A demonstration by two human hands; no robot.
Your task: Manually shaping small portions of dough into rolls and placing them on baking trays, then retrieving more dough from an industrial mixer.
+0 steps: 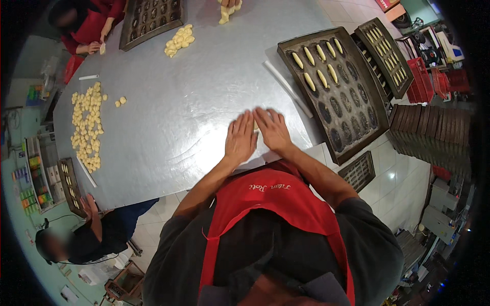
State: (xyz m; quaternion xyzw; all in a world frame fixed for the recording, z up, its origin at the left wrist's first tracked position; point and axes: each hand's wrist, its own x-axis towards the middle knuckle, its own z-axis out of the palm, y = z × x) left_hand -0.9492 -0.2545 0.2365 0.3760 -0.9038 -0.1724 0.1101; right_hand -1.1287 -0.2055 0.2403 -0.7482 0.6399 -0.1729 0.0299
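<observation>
My left hand [241, 135] and my right hand [274, 131] lie flat, side by side, near the front edge of the metal table [194, 117]. Their fingers are stretched out and the fingertips nearly meet. A small pale bit, apparently dough [256, 129], shows in the gap between them; most of it is hidden under the palms. To the right of my hands rests a dark baking tray [363, 145] with oval hollows. Dough sticks [309, 81] fill its far rows, while the nearer hollows hold none. A white rod [288, 90] lies along the tray's left side.
Many small dough balls [88, 122] spread over the table's left side. A dough cluster [179, 41] and another tray [148, 30] are at the far side. Co-workers' hands [93, 48] are at the far left, far middle and near left. Stacked trays [431, 135] stand at right.
</observation>
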